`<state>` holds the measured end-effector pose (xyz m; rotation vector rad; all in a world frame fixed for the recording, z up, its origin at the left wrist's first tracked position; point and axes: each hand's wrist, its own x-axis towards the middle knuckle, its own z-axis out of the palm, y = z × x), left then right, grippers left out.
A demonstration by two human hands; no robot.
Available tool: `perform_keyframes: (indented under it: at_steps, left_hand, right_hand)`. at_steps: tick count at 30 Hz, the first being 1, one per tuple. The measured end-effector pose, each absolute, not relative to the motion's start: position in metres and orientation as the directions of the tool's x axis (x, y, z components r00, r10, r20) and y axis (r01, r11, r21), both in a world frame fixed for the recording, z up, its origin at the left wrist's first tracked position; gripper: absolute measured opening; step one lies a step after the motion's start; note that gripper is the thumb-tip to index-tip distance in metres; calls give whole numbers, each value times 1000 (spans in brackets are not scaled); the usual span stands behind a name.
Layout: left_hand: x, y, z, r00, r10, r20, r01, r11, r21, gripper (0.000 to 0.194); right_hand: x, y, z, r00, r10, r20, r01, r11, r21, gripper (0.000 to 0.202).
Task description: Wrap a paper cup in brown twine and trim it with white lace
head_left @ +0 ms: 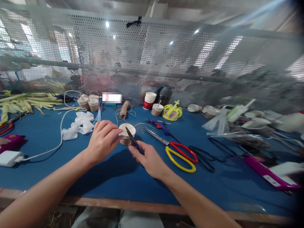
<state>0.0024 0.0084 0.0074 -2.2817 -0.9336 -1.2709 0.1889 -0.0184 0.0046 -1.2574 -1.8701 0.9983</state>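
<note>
A small cup with a white top and brown sides stands on the table in front of me. At its left rim my left hand is closed in a pinch, thumb and forefinger together on what looks like a thin strand of twine. My right hand grips small dark scissors, their pointed end angled up and left over the cup. The scissors' handles are mostly hidden in my fingers. Large scissors with red and yellow handles lie to the right of my right hand.
Behind the cup lie a twine roll and a blue glue gun. A yellow crown-shaped frame and red-and-white cups stand farther back. White crumpled pieces and a cable are at left, a purple power strip at right.
</note>
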Motion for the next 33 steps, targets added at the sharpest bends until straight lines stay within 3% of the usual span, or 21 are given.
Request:
perform_keyframes:
  at_steps: [2,3,5,6,8,11,14,15,17,19,20,23,25,26,27,29,31,33]
  left_hand:
    - [4,9,5,283,444,850,676,-721,152,8]
    - [6,9,5,206,554,807,619,-712,331,8]
    - [8,10,4,111,816,568,382,-562,733,12]
    - [9,10,3,126,900,418,253,-437,863,16]
    - [10,12,2,219,951,219,105,-246,964,24]
    - [6,14,5,294,942,164,78,-195,978,26]
    - [0,12,10,286,885,367,208,-431,878,22]
    - [-1,11,12,300,812,501,315,-580,751,25]
    - [-2,10,12,401,595,697,510,-776,370,28]
    - [0,10,9,476,428,768,602,-795,70,21]
    - [1,11,7,484,369,794,622,-783,-16,16]
    - [4,12,2,440,278,854,628,-775,-71,6]
    - [4,11,2,341,348,873,615,-785,73,6]
    - [5,10,2,260,441,859,587,-779,222,7]
    - [6,10,2,164,582,796,510,-741,437,7]
    - [9,9,3,59,866,497,216,-497,840,14]
    - [12,10,3,139,970,200,-30,-197,980,26]
    - [14,11,4,225,969,100,-89,-82,993,33]
  right_hand:
    - [188,-19,5,-322,938,129,441,269,-856,28]
    - [188,-19,5,-324,935,143,452,286,-845,29]
    - [187,-19,5,-321,930,177,481,321,-816,30]
    - [188,-19,4,-315,929,195,495,336,-801,30]
    - [188,-18,4,-302,928,219,514,352,-782,30]
    - [190,-16,3,-301,931,208,515,342,-786,29]
    - [192,-14,4,-307,941,145,485,286,-827,29]
    - [193,-14,4,-308,943,125,470,265,-842,29]
    - [195,-13,3,-315,944,97,442,236,-865,29]
    - [195,-12,2,-325,942,81,428,223,-876,28]
    - [194,-13,1,-329,941,76,426,220,-877,29]
    - [192,-15,1,-336,940,65,431,215,-876,29]
    - [190,-16,3,-334,940,72,439,223,-870,29]
    - [190,-17,3,-332,940,84,445,234,-865,29]
    - [190,-17,4,-329,939,101,453,251,-856,29]
    - [190,-18,4,-322,934,155,471,300,-830,28]
    - [190,-17,2,-305,927,218,489,349,-800,27]
    - [191,-16,1,-289,923,256,506,374,-777,27]
